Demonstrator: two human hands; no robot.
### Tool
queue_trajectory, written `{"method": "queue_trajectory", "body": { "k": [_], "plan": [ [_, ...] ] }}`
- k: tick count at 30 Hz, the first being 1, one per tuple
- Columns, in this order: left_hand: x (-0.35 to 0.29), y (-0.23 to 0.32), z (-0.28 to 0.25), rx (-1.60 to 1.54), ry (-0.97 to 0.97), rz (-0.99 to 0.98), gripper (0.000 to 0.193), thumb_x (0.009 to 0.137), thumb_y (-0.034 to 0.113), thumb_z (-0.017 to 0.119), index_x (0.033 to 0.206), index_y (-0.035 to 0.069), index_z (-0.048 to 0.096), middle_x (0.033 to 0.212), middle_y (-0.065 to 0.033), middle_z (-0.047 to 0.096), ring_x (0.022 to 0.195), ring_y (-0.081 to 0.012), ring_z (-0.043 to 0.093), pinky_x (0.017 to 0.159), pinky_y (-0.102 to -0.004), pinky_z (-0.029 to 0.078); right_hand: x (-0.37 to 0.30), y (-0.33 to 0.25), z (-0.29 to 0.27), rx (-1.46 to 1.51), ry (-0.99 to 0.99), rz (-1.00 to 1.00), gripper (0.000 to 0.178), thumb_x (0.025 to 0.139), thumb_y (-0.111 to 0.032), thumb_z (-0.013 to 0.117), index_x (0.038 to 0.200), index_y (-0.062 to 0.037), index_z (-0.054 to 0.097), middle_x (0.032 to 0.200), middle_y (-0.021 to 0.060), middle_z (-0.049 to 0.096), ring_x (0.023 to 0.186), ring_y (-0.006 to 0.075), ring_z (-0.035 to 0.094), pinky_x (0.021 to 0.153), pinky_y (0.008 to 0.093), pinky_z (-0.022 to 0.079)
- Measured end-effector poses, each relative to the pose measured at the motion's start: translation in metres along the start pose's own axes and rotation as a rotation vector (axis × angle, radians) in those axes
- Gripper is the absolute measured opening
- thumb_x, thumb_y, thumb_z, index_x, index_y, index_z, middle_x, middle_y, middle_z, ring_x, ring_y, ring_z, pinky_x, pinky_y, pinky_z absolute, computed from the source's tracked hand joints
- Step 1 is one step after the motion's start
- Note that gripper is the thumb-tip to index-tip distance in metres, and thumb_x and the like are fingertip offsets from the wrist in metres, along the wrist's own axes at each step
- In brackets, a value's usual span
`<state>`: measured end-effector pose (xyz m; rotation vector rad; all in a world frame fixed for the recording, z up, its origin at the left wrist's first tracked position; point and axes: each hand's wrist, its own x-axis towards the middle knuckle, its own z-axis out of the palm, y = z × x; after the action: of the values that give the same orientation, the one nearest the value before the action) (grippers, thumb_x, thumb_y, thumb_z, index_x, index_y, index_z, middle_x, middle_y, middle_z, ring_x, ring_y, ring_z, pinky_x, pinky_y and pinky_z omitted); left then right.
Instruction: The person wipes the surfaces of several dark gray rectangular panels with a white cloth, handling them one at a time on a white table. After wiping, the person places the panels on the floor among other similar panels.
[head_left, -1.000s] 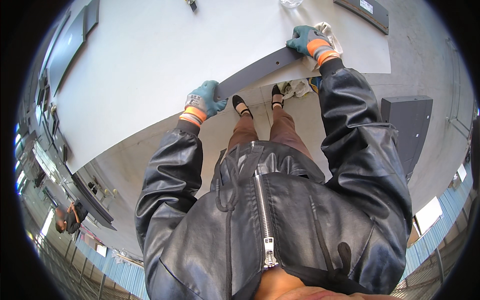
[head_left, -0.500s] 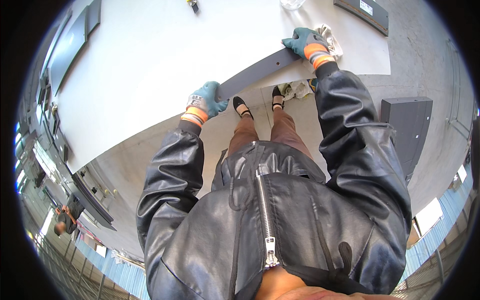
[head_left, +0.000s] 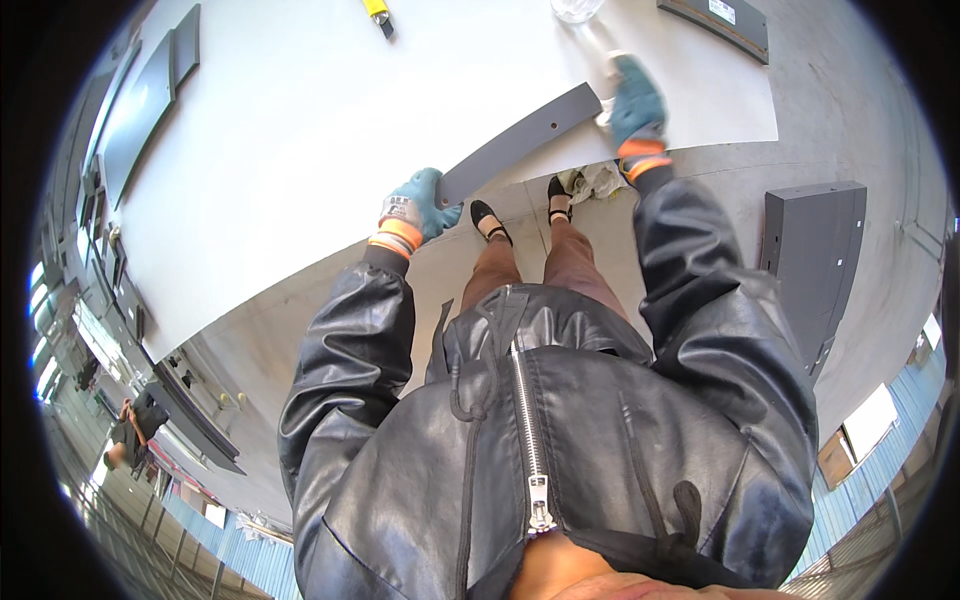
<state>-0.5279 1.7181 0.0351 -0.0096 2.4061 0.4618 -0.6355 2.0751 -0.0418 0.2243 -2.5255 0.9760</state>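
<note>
A dark grey flat strip (head_left: 520,145) with small holes slants across the near edge of the white table. My left hand (head_left: 412,203), in a teal and grey glove with an orange cuff, is closed round its left end. Apart from the strip's right end, my right hand (head_left: 638,105) is smeared by motion in a matching glove. Parts of a white cloth (head_left: 605,113) show at its left side, and the fingers appear closed on it; most of the cloth is hidden.
On the white table (head_left: 300,120) are a yellow-handled tool (head_left: 379,17), a clear container (head_left: 577,8) and a grey piece (head_left: 715,28). Grey panels (head_left: 145,115) lie at the left. A stack of grey boards (head_left: 815,250) stands on the right. Another person (head_left: 140,425) is far left.
My right hand has let go of the strip's right end and moved slightly right, onto the white cloth. My left hand keeps its hold, and the strip has barely shifted.
</note>
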Motion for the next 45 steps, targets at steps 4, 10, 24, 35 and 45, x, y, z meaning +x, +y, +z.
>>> {"method": "queue_trajectory", "body": {
  "k": [4,10,24,35,45],
  "plan": [
    [0.001,-0.002,0.003,-0.014,-0.017,-0.029,0.057,0.079,0.042,0.076,0.122,0.006,0.061,0.117,-0.0181,0.068,0.106,-0.0363,0.069,0.092,-0.0442,0.054,-0.076,-0.146,0.039,-0.031,-0.309,-0.431,0.047,0.094,-0.011,0.053,0.139,-0.0178,0.059,0.146,0.0039,0.058,0.132,0.023,0.056,0.111,0.0416,0.044],
    [-0.002,-0.017,0.023,-0.038,0.183,0.1,0.059,0.078,0.043,0.077,0.12,0.004,0.062,0.098,-0.0177,0.074,0.089,-0.0341,0.073,0.081,-0.0424,0.057,-0.057,-0.115,0.024,-0.403,-0.513,-0.441,0.067,0.079,-0.019,0.066,0.144,-0.0231,0.052,0.153,0.0083,0.048,0.143,0.0298,0.045,0.122,0.0452,0.03],
    [0.008,-0.012,0.013,0.018,0.04,0.077,0.058,0.08,0.043,0.078,0.118,0.004,0.059,0.098,-0.0172,0.073,0.088,-0.0342,0.072,0.081,-0.0419,0.057,-0.106,-0.196,0.061,-0.011,-0.341,-0.41,0.052,0.088,-0.015,0.06,0.14,-0.0119,0.056,0.151,0.0104,0.051,0.141,0.0277,0.048,0.119,0.0472,0.034],
    [-0.018,0.011,-0.004,-0.246,-0.111,0.011,0.057,0.082,0.045,0.076,0.113,0.0,0.064,0.086,-0.0154,0.069,0.074,-0.0269,0.067,0.071,-0.0394,0.056,0.019,-0.001,0.007,0.157,-0.035,0.264,0.034,0.1,-0.023,0.053,0.124,-0.0041,0.069,0.121,0.0134,0.073,0.108,0.0297,0.07,0.101,0.0342,0.052],
    [-0.042,-0.029,0.059,-2.075,-0.761,-0.095,0.047,0.105,0.041,0.051,0.135,0.005,0.057,0.117,-0.0181,0.068,0.09,-0.0281,0.07,0.077,-0.0434,0.061,-0.077,-0.207,-0.014,0.269,-0.522,-0.598,0.057,0.082,-0.015,0.067,0.139,-0.0147,0.058,0.142,0.0091,0.06,0.131,0.0285,0.059,0.111,0.0415,0.047]
  ]
}}
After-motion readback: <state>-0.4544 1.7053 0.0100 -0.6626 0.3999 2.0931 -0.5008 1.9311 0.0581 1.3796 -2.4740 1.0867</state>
